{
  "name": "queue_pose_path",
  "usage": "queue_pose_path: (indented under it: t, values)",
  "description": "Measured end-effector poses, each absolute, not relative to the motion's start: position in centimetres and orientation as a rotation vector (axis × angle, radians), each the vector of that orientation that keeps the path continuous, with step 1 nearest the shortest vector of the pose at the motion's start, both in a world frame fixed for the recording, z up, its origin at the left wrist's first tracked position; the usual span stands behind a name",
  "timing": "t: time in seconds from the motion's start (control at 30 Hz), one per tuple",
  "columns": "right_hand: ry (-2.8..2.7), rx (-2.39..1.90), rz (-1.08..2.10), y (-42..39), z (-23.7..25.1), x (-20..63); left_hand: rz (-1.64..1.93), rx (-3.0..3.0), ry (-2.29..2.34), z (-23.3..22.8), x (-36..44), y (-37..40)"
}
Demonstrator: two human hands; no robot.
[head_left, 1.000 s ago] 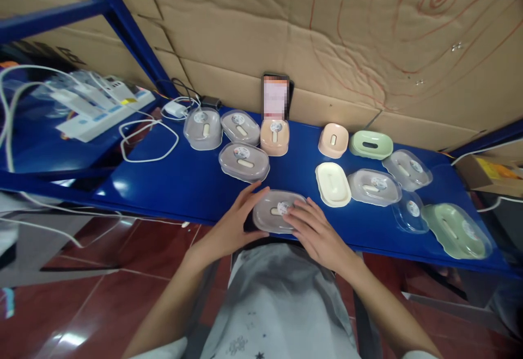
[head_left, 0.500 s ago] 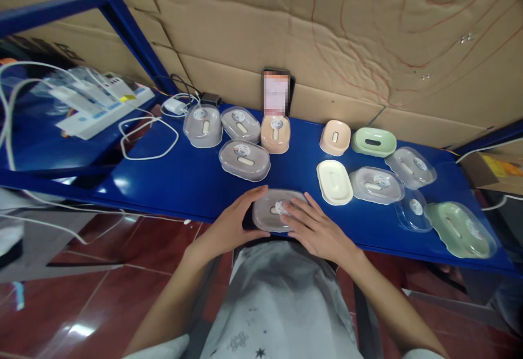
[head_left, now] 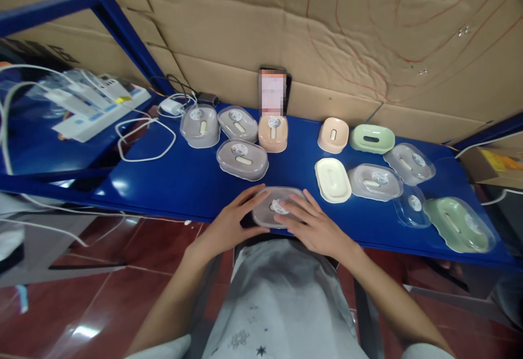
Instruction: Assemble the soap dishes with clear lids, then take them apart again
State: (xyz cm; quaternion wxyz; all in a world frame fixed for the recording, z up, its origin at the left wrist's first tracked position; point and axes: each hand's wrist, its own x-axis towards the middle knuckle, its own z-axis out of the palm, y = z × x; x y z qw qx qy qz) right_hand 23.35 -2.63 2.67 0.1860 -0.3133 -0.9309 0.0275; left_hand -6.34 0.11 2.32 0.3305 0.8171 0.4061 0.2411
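Note:
At the table's front edge a grey soap box (head_left: 263, 213) with a clear lid and a round sticker lies between my hands. My left hand (head_left: 232, 218) is wrapped round its left end, thumb on the near side and fingers at the far rim. Across the right part of the lid, my right hand (head_left: 316, 221) presses with its fingers, partly hiding the sticker. Beyond it sits another grey lidded soap box (head_left: 242, 160). A cream tray (head_left: 333, 180) lies to the right of my right hand, beside a grey lidded box (head_left: 376, 183).
Along the back stand a peach lidded box (head_left: 273, 134), a phone (head_left: 273, 91), a peach box (head_left: 333, 135) and a green tray (head_left: 372, 139). At right lie a loose clear lid (head_left: 411, 207) and a green lidded box (head_left: 460, 225). A power strip (head_left: 102, 114) and white cables are at left.
The fingers of my left hand have shifted slightly onto the lid's far left rim. My right hand's fingers have slid a little left over the lid. The view has shifted slightly.

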Motion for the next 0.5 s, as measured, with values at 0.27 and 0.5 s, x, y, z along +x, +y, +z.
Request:
queue_pose_path:
  t: [0.27,0.5]
  values:
    - [-2.248,-1.582,-0.112,-4.0,2.4,28.2,1.025,2.458,1.435,1.3,-3.0,-1.3]
    - [-2.347,-1.470,0.086,-9.1,2.4,29.1,0.787,2.451,1.630,3.1,2.8,1.6]
